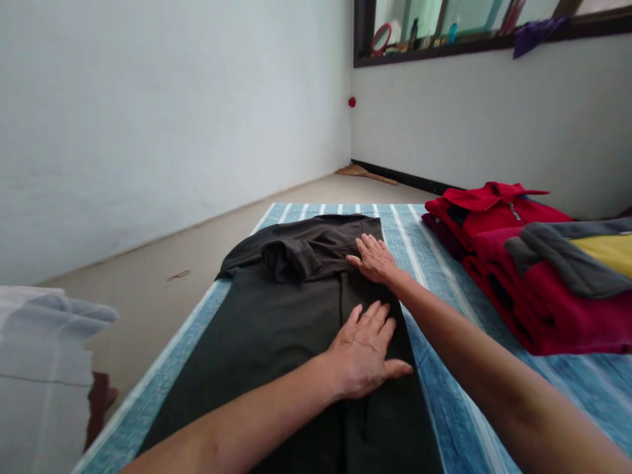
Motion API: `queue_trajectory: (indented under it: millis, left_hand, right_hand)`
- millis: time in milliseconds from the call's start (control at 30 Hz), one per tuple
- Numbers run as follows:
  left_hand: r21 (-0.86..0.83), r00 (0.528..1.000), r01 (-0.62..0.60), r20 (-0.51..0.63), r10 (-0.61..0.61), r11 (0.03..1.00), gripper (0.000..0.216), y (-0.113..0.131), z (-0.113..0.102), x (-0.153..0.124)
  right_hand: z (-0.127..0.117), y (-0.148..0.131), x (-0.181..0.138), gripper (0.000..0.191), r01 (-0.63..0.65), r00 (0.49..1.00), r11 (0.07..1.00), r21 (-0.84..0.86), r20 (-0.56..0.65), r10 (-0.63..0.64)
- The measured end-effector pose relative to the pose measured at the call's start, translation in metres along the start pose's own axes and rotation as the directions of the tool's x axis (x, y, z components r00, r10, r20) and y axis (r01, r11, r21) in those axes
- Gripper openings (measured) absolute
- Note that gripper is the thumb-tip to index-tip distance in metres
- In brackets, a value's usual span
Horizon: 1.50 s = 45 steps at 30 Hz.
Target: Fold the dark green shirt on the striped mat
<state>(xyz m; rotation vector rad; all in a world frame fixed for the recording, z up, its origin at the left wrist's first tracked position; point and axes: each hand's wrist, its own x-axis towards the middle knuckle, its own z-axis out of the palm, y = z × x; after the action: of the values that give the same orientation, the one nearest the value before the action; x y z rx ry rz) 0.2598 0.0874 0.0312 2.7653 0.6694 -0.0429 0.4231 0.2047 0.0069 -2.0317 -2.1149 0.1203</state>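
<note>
A dark grey-black garment [276, 316] lies lengthwise on a blue striped mat [444, 408], its far end bunched and folded back. My left hand [363, 352] rests flat on the garment near its right edge, fingers stretched out. Farther away, my right hand [375, 259] presses flat on the cloth just beside the bunched fold, fingers together and extended. Neither hand grips anything.
A pile of folded red clothes [498, 217] with a grey and yellow piece [582, 253] on top sits on the mat at the right. White fabric [44, 355] is at the left edge. Bare floor [197, 237] runs to white walls; a window ledge holds small items.
</note>
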Motion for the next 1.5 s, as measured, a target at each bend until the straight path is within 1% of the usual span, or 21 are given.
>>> queue_trajectory:
  millis: [100,200,267,367,433,500,567,633,767,867,933,1033,1133,1200,1367,1433,1500]
  left_hand:
    - [-0.028,0.998,-0.058,0.019,0.059,0.998,0.081,0.014,0.008,-0.022]
    - [-0.032,0.997,-0.07,0.032,0.071,0.997,0.078,0.017,0.014,-0.029]
    - [-0.03,0.998,-0.053,0.035,0.054,0.998,0.077,0.019,0.013,-0.03]
    - [-0.036,0.999,-0.033,0.022,0.034,0.999,0.077,0.032,0.009,-0.04]
    - [-0.047,0.998,-0.062,0.001,0.062,0.997,0.078,0.043,0.009,-0.052]
    - [-0.055,0.995,-0.096,-0.007,0.096,0.994,0.081,0.05,0.012,-0.065]
    - [-0.061,0.994,-0.11,0.006,0.11,0.992,0.082,0.052,0.018,-0.074]
    - [-0.066,0.993,-0.116,0.019,0.117,0.991,0.081,0.051,0.023,-0.077]
    - [-0.073,0.994,-0.108,0.017,0.11,0.991,0.078,0.05,0.022,-0.075]
    - [-0.078,0.995,-0.094,0.012,0.096,0.992,0.075,0.058,0.015,-0.081]
    - [-0.09,0.993,-0.118,0.007,0.119,0.989,0.075,0.066,0.013,-0.088]
    - [-0.099,0.987,-0.161,0.008,0.163,0.982,0.074,0.075,0.017,-0.098]
    - [-0.084,0.986,-0.167,0.0,0.168,0.982,0.074,0.077,0.026,-0.1]
    - [-0.067,0.985,-0.17,-0.006,0.17,0.983,0.075,0.077,0.028,-0.099]
    - [-0.023,0.981,-0.191,-0.035,0.19,0.981,0.07,0.084,0.024,-0.107]
    - [-0.011,0.975,-0.218,-0.054,0.217,0.976,0.066,0.089,0.023,-0.114]
    - [-0.008,0.969,-0.242,-0.053,0.241,0.97,0.062,0.091,0.024,-0.119]
  right_hand:
    - [0.006,-0.008,-0.028,0.075,-0.007,1.0,1.0,0.001,0.024,0.007]
    - [0.01,-0.013,-0.041,0.074,-0.029,0.999,1.0,0.005,0.046,0.029]
    - [0.007,-0.016,-0.045,0.072,-0.034,0.998,0.999,0.008,0.044,0.034]
    - [-0.004,-0.025,-0.057,0.072,-0.018,0.999,1.0,0.006,0.029,0.018]
    - [-0.011,-0.033,-0.074,0.074,0.001,1.0,1.0,0.003,0.02,-0.001]
    - [-0.012,-0.042,-0.095,0.076,0.014,1.0,1.0,0.001,0.016,-0.014]
    - [-0.008,-0.048,-0.113,0.078,0.004,1.0,1.0,0.003,0.024,-0.004]
    - [-0.003,-0.052,-0.125,0.079,-0.019,0.999,1.0,0.005,0.037,0.019]
    - [0.002,-0.056,-0.131,0.078,-0.049,0.998,0.999,0.002,0.042,0.049]
    - [-0.004,-0.058,-0.136,0.076,-0.054,0.998,0.999,-0.001,0.035,0.054]
    - [-0.009,-0.062,-0.144,0.074,-0.054,0.998,0.999,0.002,0.02,0.054]
    - [-0.011,-0.068,-0.163,0.073,-0.036,0.999,0.999,0.02,0.005,0.036]
    - [-0.007,-0.072,-0.176,0.073,-0.013,0.999,1.0,0.026,0.038,0.012]
    - [-0.005,-0.073,-0.18,0.071,-0.02,0.998,1.0,0.024,0.055,0.019]
    - [-0.012,-0.074,-0.188,0.065,-0.056,0.998,0.996,0.063,0.029,0.054]
    - [-0.016,-0.076,-0.194,0.065,-0.037,0.999,0.996,0.08,0.003,0.037]
    - [-0.017,-0.078,-0.201,0.065,-0.007,1.0,0.996,0.085,0.005,0.007]
